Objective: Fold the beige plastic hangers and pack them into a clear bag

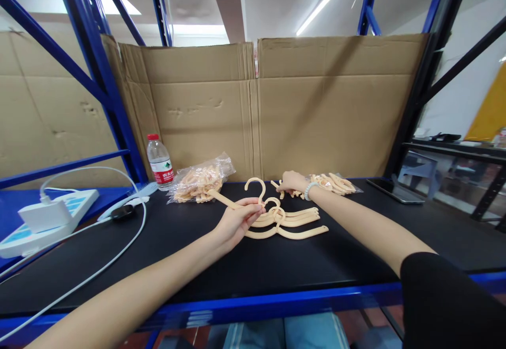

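Note:
My left hand [237, 221] pinches a cream plastic hanger [255, 191] by its neck, holding it tilted just above the black shelf top [197, 264]. Right of it lies a small stack of assembled cream hangers [290, 222]. My right hand [291, 182], with a pale bead bracelet on the wrist, reaches to the back and closes its fingers on small cream hanger parts [294, 193] beside an opened plastic bag of more parts [334, 183].
A clear bag of cream hanger pieces [200, 180] and a water bottle [159, 162] stand at the back left. A white power strip [47, 217] with a white cable [118, 243] lies far left. Cardboard sheets [276, 106] wall the back. A phone [395, 191] lies right.

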The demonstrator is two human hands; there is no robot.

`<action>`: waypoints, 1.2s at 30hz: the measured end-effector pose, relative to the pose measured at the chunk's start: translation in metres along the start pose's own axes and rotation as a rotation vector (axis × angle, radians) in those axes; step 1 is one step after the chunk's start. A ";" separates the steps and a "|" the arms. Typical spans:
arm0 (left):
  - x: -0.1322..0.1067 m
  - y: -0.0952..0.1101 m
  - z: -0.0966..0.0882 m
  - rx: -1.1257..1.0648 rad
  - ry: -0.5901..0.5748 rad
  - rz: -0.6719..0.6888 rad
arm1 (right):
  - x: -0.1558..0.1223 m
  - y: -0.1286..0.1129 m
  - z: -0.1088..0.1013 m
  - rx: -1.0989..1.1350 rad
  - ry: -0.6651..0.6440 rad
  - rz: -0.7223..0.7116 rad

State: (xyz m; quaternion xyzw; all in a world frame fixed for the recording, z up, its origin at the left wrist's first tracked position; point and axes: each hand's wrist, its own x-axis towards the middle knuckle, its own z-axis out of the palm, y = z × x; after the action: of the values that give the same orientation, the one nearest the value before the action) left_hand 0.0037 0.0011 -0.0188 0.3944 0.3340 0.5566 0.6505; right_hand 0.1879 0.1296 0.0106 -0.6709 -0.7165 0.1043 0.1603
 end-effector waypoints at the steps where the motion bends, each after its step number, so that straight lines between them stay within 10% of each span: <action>1: 0.001 0.000 -0.001 -0.007 0.005 0.000 | 0.004 0.000 0.003 0.003 -0.041 0.023; 9: 0.000 0.002 0.000 -0.007 0.043 -0.028 | 0.006 0.018 -0.013 0.409 -0.209 0.059; 20: -0.002 -0.001 -0.001 0.097 -0.106 -0.048 | -0.088 0.038 -0.002 1.566 -0.307 -0.164; 36: -0.010 0.002 0.002 0.164 -0.238 0.007 | -0.121 0.010 0.012 1.316 -0.311 -0.478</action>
State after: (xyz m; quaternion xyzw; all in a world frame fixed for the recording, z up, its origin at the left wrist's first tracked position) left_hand 0.0028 -0.0085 -0.0161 0.5106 0.2971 0.4791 0.6492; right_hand 0.1988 0.0109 -0.0148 -0.2371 -0.6470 0.5711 0.4461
